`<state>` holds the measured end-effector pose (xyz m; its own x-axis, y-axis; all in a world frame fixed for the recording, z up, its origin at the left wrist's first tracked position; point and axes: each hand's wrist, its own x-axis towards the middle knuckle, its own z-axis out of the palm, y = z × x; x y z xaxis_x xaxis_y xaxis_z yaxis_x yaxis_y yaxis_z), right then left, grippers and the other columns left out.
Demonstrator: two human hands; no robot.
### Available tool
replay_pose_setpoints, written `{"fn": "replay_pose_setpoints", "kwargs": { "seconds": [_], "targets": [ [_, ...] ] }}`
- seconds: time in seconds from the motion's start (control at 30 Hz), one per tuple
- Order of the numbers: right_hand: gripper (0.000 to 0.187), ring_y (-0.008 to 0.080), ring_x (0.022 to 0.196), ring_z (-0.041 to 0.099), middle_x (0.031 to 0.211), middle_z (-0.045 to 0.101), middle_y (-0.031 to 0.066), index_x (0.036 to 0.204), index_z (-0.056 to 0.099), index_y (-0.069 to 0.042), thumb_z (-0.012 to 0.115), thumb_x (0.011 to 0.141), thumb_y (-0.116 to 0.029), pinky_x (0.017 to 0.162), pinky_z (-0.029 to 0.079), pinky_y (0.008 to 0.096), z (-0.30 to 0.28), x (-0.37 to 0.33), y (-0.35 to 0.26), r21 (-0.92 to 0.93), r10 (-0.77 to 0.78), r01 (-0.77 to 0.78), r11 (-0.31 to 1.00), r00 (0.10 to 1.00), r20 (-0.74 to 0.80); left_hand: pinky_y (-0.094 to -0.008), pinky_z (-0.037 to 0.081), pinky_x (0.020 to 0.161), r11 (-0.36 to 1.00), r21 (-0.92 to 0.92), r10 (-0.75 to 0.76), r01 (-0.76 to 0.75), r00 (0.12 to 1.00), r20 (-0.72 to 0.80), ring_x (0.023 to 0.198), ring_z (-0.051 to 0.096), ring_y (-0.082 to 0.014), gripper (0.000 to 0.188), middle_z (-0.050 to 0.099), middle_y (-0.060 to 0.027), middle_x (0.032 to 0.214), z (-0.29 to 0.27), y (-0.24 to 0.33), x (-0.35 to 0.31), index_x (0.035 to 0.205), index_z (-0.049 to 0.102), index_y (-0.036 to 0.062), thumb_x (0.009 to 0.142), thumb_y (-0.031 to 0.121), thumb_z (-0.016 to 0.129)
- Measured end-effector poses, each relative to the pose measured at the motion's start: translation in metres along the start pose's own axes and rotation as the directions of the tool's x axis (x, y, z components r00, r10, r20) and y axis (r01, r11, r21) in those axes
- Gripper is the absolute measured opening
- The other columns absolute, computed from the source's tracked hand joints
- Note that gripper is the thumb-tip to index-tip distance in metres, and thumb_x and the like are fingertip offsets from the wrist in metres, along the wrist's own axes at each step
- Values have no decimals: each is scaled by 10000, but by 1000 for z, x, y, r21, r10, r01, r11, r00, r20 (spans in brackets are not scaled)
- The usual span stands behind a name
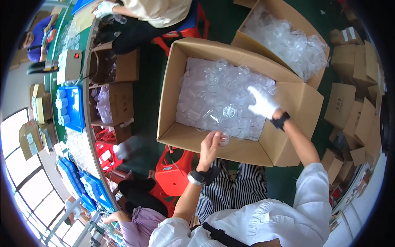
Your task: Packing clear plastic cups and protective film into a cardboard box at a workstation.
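A large open cardboard box [164,103] stands before me, lined with a white sheet [186,88]. Many clear plastic round pieces [229,111] with ribbed ends lie loosely inside it; they look like small cups or lids. At the box's near edge, my bare left hand [210,149] pinches one clear round plastic piece [223,138]. My right hand [263,103], in a white glove and slightly blurred, is over the right part of the pile. Its fingers are spread, and I see nothing in them.
Behind the box is another carton [242,37] full of clear plastic bags [284,45]. Stacked cartons [343,103] line the right side. A red stool [175,175] stands near left. Co-workers sit along the green bench at left, which holds a blue tray [75,109].
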<state>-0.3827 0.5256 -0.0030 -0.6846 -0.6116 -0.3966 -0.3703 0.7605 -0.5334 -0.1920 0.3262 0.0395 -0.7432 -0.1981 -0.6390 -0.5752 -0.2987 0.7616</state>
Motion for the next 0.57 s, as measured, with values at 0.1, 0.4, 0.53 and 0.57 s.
{"fn": "replay_pose_setpoints", "kwargs": {
  "seconds": [0.1,0.4,0.53,0.57],
  "targets": [
    [659,334,1014,509,1115,505,196,1235,392,-28,675,707,-303,850,424,394,9,-36,-85,140,-392,389,910,920,-13,-210,420,659,997,44,-72,69,996,62,758,546,-98,226,603,-63,878,0,-7,-4,1006,517,-34,899,158,463],
    [518,343,1076,472,1125,513,199,1130,498,-9,613,770,-363,916,372,388,50,-4,-96,489,-203,146,860,977,67,-216,433,735,976,-218,23,-21,1000,5,799,551,-103,164,591,-63,891,-51,-21,-35,982,504,-21,857,84,526],
    [599,290,1162,407,1219,449,183,1199,450,-57,607,756,-429,963,323,392,68,21,-77,32,38,-41,999,994,101,-234,426,812,958,-220,178,-182,983,-36,861,555,-121,177,585,-67,915,-87,-17,-45,986,496,-3,837,73,554],
    [627,259,1214,360,1276,404,171,1235,420,-87,605,753,-444,987,297,388,72,26,-77,-194,80,-56,979,990,117,-246,424,834,951,-238,201,-195,980,-2,893,553,-127,201,586,-70,925,-96,-14,-52,1004,488,0,838,87,558]
  ]
}}
